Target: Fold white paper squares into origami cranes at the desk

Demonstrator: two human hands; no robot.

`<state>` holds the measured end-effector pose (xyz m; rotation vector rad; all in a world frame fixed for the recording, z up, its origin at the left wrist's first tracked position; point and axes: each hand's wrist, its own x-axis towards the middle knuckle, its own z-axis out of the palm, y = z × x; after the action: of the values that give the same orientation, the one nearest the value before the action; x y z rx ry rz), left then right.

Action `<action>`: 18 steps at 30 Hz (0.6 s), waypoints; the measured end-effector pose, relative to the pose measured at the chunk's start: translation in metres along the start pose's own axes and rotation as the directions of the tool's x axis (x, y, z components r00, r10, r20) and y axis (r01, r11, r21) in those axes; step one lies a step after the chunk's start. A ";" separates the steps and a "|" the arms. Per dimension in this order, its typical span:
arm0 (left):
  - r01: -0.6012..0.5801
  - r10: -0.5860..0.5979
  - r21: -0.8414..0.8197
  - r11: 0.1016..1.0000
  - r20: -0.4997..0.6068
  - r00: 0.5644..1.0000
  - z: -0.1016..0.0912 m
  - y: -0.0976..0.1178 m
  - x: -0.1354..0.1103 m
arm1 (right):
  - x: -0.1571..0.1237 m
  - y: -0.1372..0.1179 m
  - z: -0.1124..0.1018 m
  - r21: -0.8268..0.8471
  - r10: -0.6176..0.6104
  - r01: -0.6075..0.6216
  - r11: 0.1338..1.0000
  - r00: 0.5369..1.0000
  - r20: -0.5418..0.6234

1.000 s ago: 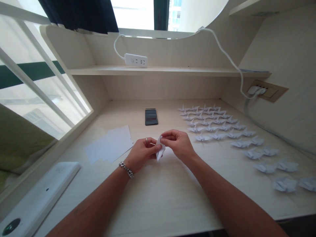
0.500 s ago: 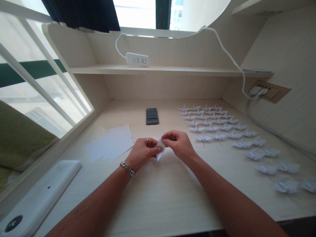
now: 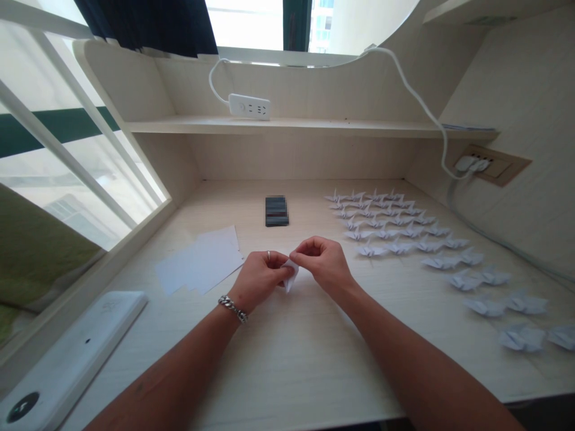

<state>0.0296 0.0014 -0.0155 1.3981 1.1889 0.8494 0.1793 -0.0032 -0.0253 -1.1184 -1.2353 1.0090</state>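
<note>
A small folded white paper is held over the middle of the desk. My left hand, with a ring and a chain bracelet, pinches it between thumb and fingers from the left. At its upper tip, my right hand is closed, thumb and forefinger pressed together on the paper's point. The fingers cover part of the folds. Left of my hands lie several loose white paper sheets, overlapping. To the right stand rows of folded paper cranes.
A dark, blurred rectangular object lies beyond my hands. A long white device rests along the left edge. On the shelf sits a power strip; its white cable runs to a wall socket at right.
My right fingers have shifted slightly left and down at the paper's tip, and the tip is now bent or covered. The left hand keeps its hold.
</note>
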 end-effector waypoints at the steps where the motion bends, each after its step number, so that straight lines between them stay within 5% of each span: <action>1: 0.001 -0.001 -0.002 1.000 -0.005 1.000 0.000 0.000 0.000 | 0.000 0.000 0.000 0.008 0.008 -0.008 1.000 1.000 0.002; 8: 0.017 -0.015 -0.125 0.992 0.022 1.000 -0.002 -0.002 0.002 | 0.004 0.002 -0.005 0.144 0.042 -0.054 0.988 0.996 0.081; 18: 0.100 -0.060 -0.453 0.886 0.101 0.993 -0.004 0.001 0.002 | 0.005 0.000 -0.007 0.040 -0.046 0.044 0.998 0.998 0.037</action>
<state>0.0265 0.0041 -0.0140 0.9802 0.8979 0.9307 0.1870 0.0011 -0.0243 -1.0412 -1.2606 1.0199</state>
